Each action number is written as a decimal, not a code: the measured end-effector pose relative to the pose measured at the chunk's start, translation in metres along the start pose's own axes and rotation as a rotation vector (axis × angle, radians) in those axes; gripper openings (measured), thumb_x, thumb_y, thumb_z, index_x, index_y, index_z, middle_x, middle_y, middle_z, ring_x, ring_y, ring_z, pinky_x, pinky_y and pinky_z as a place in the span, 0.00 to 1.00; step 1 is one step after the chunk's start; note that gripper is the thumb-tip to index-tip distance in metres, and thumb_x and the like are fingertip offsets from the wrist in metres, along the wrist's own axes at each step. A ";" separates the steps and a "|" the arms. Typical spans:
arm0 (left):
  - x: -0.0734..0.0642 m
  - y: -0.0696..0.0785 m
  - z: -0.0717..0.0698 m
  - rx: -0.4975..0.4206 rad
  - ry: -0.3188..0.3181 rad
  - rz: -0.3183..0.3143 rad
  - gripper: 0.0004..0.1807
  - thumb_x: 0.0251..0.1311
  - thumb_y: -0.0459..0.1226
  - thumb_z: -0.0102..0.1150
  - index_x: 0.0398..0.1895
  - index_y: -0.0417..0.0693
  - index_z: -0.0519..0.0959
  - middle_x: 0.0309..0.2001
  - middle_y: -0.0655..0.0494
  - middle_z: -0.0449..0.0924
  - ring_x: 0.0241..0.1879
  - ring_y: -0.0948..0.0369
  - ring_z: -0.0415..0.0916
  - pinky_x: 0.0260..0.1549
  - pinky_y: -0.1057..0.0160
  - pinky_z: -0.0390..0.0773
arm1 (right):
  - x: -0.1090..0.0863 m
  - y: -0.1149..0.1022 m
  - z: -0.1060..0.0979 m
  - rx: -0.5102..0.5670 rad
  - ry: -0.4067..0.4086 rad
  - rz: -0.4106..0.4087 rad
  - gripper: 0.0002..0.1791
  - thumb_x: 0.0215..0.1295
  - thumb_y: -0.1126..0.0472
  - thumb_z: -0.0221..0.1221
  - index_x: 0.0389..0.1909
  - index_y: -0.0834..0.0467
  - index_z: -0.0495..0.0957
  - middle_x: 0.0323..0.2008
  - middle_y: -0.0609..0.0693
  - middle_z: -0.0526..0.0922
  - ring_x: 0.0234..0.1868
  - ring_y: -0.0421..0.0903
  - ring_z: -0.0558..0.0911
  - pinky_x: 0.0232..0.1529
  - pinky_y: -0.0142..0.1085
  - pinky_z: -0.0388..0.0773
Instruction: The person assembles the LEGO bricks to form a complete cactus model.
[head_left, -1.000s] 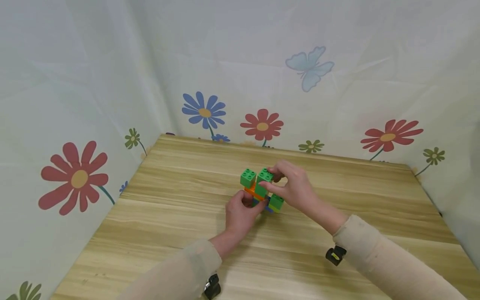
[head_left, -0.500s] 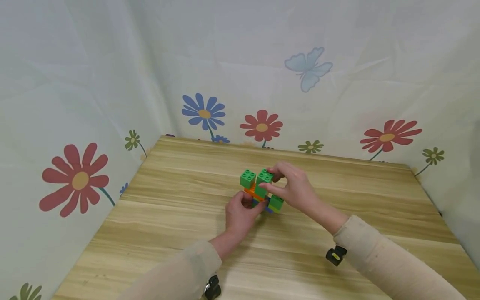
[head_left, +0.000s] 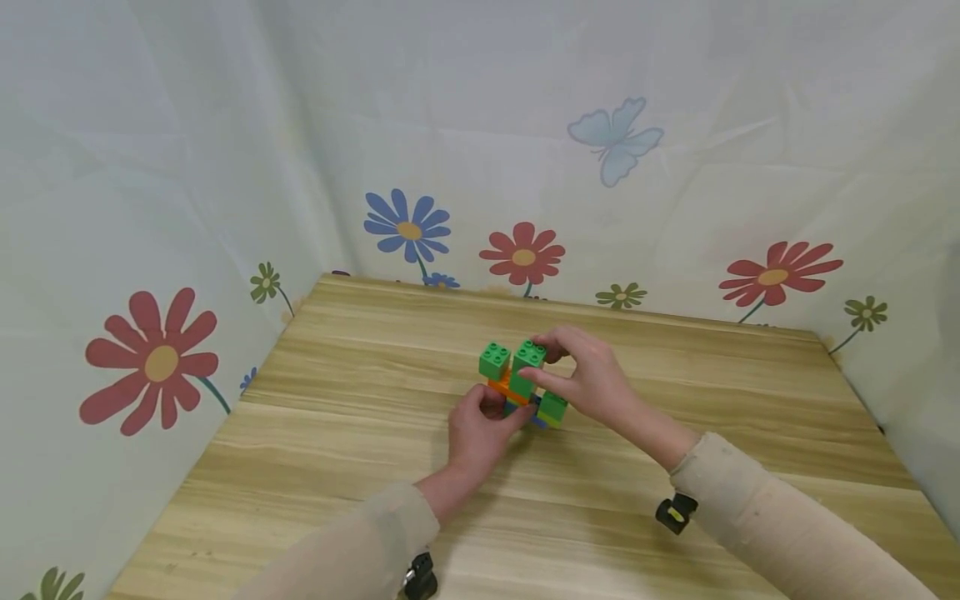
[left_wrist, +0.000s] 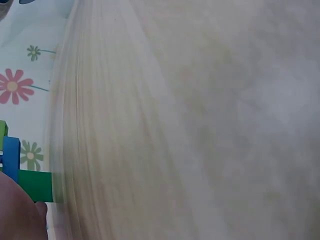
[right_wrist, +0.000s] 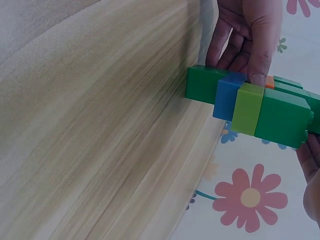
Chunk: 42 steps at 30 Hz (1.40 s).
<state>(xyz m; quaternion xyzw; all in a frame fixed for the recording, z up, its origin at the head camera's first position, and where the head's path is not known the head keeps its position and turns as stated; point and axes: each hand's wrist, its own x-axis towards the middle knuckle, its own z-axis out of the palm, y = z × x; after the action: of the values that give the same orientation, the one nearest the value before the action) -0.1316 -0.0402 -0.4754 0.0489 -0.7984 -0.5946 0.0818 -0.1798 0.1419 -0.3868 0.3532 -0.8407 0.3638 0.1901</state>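
A stack of toy building bricks stands on the wooden table, between both hands. In the head view it has a green brick (head_left: 494, 362) at the left, a taller green part (head_left: 525, 379) in the middle, an orange brick (head_left: 509, 391) beneath them and another green brick (head_left: 553, 406) at the right. My left hand (head_left: 480, 429) grips the lower part, thumb on the near side. My right hand (head_left: 592, 379) pinches the taller green part between thumb and fingers. The right wrist view shows a blue brick (right_wrist: 230, 97) and a lime brick (right_wrist: 248, 109) lower down.
The wooden table (head_left: 337, 417) spreads around the stack. Behind and beside it hang white cloth walls (head_left: 480, 125) printed with flowers and a butterfly. A small black device (head_left: 676, 512) sits under the right sleeve, another (head_left: 421, 577) under the left.
Both hands keep their hold on the bricks, almost in the same place. Only a slight shift of the head view shows.
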 end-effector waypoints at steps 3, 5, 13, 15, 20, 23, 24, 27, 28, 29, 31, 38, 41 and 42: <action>-0.001 -0.001 -0.002 -0.007 -0.012 -0.020 0.22 0.56 0.47 0.83 0.42 0.45 0.82 0.42 0.54 0.86 0.43 0.58 0.83 0.49 0.57 0.87 | 0.000 -0.001 -0.001 0.006 -0.016 0.012 0.24 0.58 0.58 0.80 0.53 0.60 0.84 0.45 0.50 0.88 0.42 0.48 0.87 0.46 0.46 0.89; -0.001 -0.001 -0.005 -0.019 -0.024 -0.033 0.22 0.55 0.48 0.83 0.43 0.46 0.82 0.42 0.54 0.86 0.44 0.59 0.83 0.50 0.57 0.87 | 0.000 -0.001 -0.002 0.008 -0.025 0.021 0.24 0.59 0.59 0.80 0.54 0.60 0.84 0.46 0.50 0.88 0.43 0.49 0.88 0.47 0.46 0.89; 0.001 -0.002 -0.025 -0.037 -0.040 -0.028 0.25 0.54 0.49 0.84 0.45 0.44 0.82 0.44 0.51 0.88 0.44 0.59 0.85 0.50 0.56 0.87 | -0.002 -0.005 -0.008 0.002 -0.060 0.067 0.26 0.62 0.58 0.78 0.59 0.61 0.83 0.50 0.52 0.89 0.48 0.49 0.88 0.52 0.49 0.88; 0.003 -0.001 -0.032 -0.037 -0.047 -0.024 0.26 0.54 0.48 0.84 0.46 0.43 0.82 0.45 0.50 0.88 0.44 0.59 0.85 0.50 0.56 0.87 | -0.004 -0.005 -0.010 0.005 -0.062 0.080 0.26 0.63 0.58 0.77 0.60 0.61 0.83 0.51 0.52 0.89 0.50 0.50 0.88 0.54 0.49 0.88; 0.013 0.002 -0.049 -0.020 -0.074 -0.011 0.28 0.53 0.48 0.85 0.49 0.43 0.81 0.48 0.48 0.86 0.45 0.58 0.85 0.50 0.58 0.87 | -0.012 -0.002 -0.017 0.014 -0.053 0.103 0.26 0.64 0.60 0.77 0.61 0.60 0.82 0.51 0.54 0.89 0.50 0.51 0.89 0.54 0.50 0.88; 0.020 0.007 -0.059 0.007 -0.095 0.018 0.30 0.54 0.47 0.84 0.53 0.42 0.80 0.50 0.46 0.85 0.47 0.56 0.84 0.53 0.57 0.87 | -0.018 0.001 -0.020 0.019 -0.044 0.121 0.27 0.63 0.60 0.77 0.62 0.59 0.82 0.52 0.55 0.89 0.51 0.51 0.89 0.54 0.51 0.88; 0.023 0.008 -0.061 0.018 -0.102 0.029 0.31 0.55 0.47 0.84 0.55 0.42 0.80 0.51 0.45 0.85 0.48 0.55 0.84 0.53 0.56 0.87 | -0.020 0.001 -0.021 0.021 -0.041 0.129 0.27 0.63 0.60 0.77 0.62 0.60 0.82 0.52 0.55 0.89 0.51 0.51 0.89 0.55 0.51 0.87; 0.030 0.013 -0.069 0.031 -0.140 0.050 0.32 0.57 0.45 0.83 0.59 0.42 0.79 0.55 0.44 0.84 0.54 0.52 0.82 0.58 0.53 0.86 | -0.025 0.004 -0.025 0.032 -0.040 0.156 0.27 0.63 0.60 0.77 0.62 0.60 0.82 0.52 0.54 0.89 0.52 0.51 0.89 0.56 0.50 0.87; 0.033 0.013 -0.070 0.033 -0.154 0.058 0.32 0.57 0.44 0.83 0.61 0.42 0.79 0.56 0.45 0.84 0.55 0.51 0.82 0.59 0.51 0.85 | -0.027 0.005 -0.025 0.036 -0.039 0.163 0.27 0.63 0.60 0.77 0.62 0.60 0.82 0.52 0.54 0.89 0.51 0.52 0.89 0.56 0.50 0.87; 0.036 0.014 -0.071 0.033 -0.168 0.069 0.32 0.58 0.44 0.82 0.62 0.43 0.79 0.57 0.45 0.84 0.56 0.50 0.82 0.60 0.50 0.85 | -0.029 0.006 -0.026 0.045 -0.038 0.171 0.27 0.63 0.61 0.77 0.62 0.61 0.82 0.52 0.54 0.89 0.51 0.52 0.89 0.56 0.50 0.87; 0.041 0.016 -0.073 0.022 -0.198 0.082 0.33 0.57 0.42 0.83 0.64 0.43 0.79 0.59 0.46 0.83 0.59 0.48 0.81 0.61 0.49 0.84 | -0.033 0.009 -0.027 0.067 -0.038 0.189 0.27 0.63 0.62 0.77 0.62 0.61 0.82 0.52 0.55 0.89 0.52 0.54 0.89 0.56 0.50 0.87; 0.052 0.020 -0.073 0.022 -0.246 0.142 0.35 0.56 0.39 0.84 0.65 0.44 0.78 0.60 0.53 0.82 0.61 0.51 0.81 0.60 0.53 0.84 | -0.053 0.012 -0.025 0.129 -0.035 0.327 0.32 0.64 0.61 0.77 0.66 0.63 0.77 0.56 0.55 0.85 0.57 0.52 0.86 0.60 0.47 0.85; 0.054 0.021 -0.071 0.013 -0.246 0.151 0.34 0.56 0.37 0.83 0.65 0.45 0.79 0.60 0.54 0.82 0.61 0.53 0.81 0.60 0.55 0.84 | -0.061 0.014 -0.020 0.163 -0.033 0.343 0.34 0.62 0.61 0.78 0.67 0.63 0.76 0.59 0.56 0.84 0.59 0.54 0.84 0.62 0.47 0.84; 0.055 0.021 -0.070 0.009 -0.245 0.153 0.33 0.56 0.37 0.83 0.64 0.45 0.79 0.59 0.54 0.82 0.60 0.54 0.81 0.60 0.55 0.84 | -0.063 0.014 -0.019 0.175 -0.030 0.342 0.35 0.62 0.62 0.78 0.67 0.63 0.75 0.60 0.57 0.83 0.60 0.54 0.84 0.62 0.48 0.84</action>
<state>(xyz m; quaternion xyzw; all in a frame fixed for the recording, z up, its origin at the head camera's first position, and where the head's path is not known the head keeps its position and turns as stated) -0.1717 -0.1097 -0.4318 -0.0846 -0.8064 -0.5845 0.0288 -0.1464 0.1915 -0.4177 0.2257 -0.8563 0.4573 0.0816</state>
